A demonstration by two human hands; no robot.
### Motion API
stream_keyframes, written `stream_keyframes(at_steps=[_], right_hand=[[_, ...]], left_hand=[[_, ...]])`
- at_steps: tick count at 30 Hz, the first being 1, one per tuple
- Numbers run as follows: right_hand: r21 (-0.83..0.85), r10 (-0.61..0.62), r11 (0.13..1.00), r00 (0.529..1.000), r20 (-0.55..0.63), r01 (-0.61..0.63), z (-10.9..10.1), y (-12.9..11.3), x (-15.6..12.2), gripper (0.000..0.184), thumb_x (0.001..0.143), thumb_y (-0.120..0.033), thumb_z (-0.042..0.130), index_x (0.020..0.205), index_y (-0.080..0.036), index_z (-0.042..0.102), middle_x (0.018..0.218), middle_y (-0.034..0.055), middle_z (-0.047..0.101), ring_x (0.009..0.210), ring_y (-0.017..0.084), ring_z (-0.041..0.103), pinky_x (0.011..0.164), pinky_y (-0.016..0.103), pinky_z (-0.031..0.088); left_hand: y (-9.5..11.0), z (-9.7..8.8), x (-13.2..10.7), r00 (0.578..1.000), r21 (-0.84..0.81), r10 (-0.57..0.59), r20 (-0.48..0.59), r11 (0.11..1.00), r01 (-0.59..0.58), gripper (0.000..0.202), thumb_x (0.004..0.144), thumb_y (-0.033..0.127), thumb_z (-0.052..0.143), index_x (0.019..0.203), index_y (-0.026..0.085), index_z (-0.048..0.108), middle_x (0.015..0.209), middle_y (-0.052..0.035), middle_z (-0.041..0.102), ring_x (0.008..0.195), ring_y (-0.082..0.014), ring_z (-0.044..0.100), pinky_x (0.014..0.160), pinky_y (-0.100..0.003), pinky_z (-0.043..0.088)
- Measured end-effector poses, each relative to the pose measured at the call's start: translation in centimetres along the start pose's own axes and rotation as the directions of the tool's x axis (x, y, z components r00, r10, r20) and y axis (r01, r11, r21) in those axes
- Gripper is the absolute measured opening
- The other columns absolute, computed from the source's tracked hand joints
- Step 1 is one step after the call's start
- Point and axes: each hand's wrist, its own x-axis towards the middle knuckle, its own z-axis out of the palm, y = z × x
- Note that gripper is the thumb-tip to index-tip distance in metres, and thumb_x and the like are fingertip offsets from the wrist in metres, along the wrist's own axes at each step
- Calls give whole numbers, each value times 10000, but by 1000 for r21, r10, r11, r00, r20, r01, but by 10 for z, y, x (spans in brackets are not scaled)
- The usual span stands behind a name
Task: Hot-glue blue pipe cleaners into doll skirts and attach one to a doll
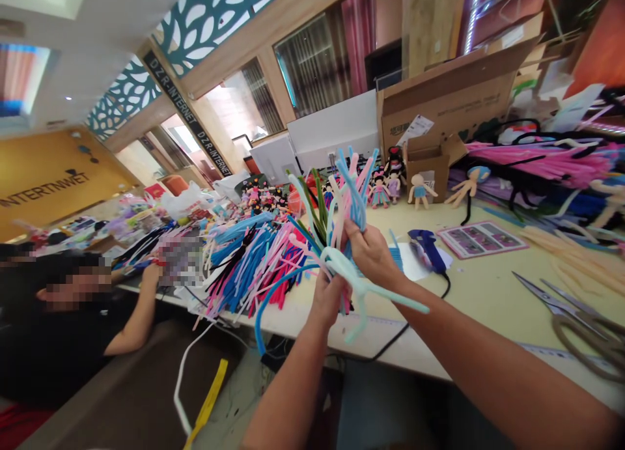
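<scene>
Above the table's front edge, my left hand (328, 298) is closed round the lower part of a bundle of fuzzy pipe cleaners (319, 209) in green, pink, white and teal. A pale mint pipe cleaner (398, 298) loops round the bundle, and its loose ends stick out to the right and downward. Slightly higher, my right hand (370, 251) grips light blue pipe cleaners (358, 206) at the bundle's right side, with pink ones close by. Palms and fingers partly hide the stems. A blue pipe cleaner (260, 320) curves down at the left.
Heaps of coloured pipe cleaners (258, 261) lie left of my hands. On the right are a blue glue gun (428, 247), a picture card (482, 239) and large scissors (581, 323). Small dolls (420, 191) stand before cardboard boxes (449, 92). Another person (58, 326) sits at the left.
</scene>
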Motion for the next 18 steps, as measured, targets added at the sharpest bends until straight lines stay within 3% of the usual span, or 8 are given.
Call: stream_keyframes(at_steps=[3, 6, 10, 12, 15, 18], right_hand=[[90, -59, 994, 996, -68, 65, -7, -9, 9, 498, 917, -541, 407, 555, -213, 504, 534, 2, 506, 523, 138, 473, 544, 278, 363], [189, -154, 963, 967, -203, 194, -28, -25, 21, 505, 923, -543, 428, 554, -208, 513, 541, 3, 500, 500, 119, 437, 509, 274, 342], [326, -273, 848, 872, -406, 417, -69, -52, 27, 414, 924, -463, 493, 606, -201, 533, 537, -12, 488, 501, 108, 478, 533, 285, 392], [349, -274, 817, 841, -466, 460, -84, -57, 22, 379, 910, -438, 521, 611, -206, 531, 503, -38, 441, 489, 115, 512, 587, 319, 452], [399, -155, 844, 874, -461, 360, -89, -41, 12, 318, 861, -434, 572, 641, -205, 552, 517, -34, 466, 489, 133, 559, 556, 324, 464], [503, 96, 861, 948, -304, 74, -70, -7, 3, 257, 744, -436, 680, 749, -187, 614, 570, -36, 495, 445, 96, 498, 430, 252, 352]], left_hand=[[-9, -10, 0, 999, 51, 37, -2, 998, -37, 415, 682, 496, 759, 781, 195, 491, 504, 68, 480, 398, -66, 409, 394, -212, 268], [-19, -23, -2, 1000, 61, 20, -20, 998, -19, 406, 706, 501, 745, 801, 192, 499, 487, 76, 468, 382, -58, 387, 389, -209, 251], [-14, -35, -3, 1000, -126, 12, 14, 992, -10, 431, 714, 495, 750, 771, 193, 447, 477, 100, 413, 373, -37, 337, 417, -194, 242], [-4, -37, -3, 997, -219, 20, 75, 976, -3, 452, 722, 488, 749, 733, 189, 410, 481, 106, 394, 366, -23, 310, 438, -193, 243], [10, -36, -5, 988, -282, 48, 144, 959, -6, 489, 745, 503, 727, 668, 180, 367, 474, 105, 361, 359, -14, 289, 472, -206, 270], [18, -32, -9, 975, -288, 46, 218, 957, 19, 503, 761, 535, 695, 636, 176, 367, 463, 102, 325, 350, -12, 259, 474, -220, 261]])
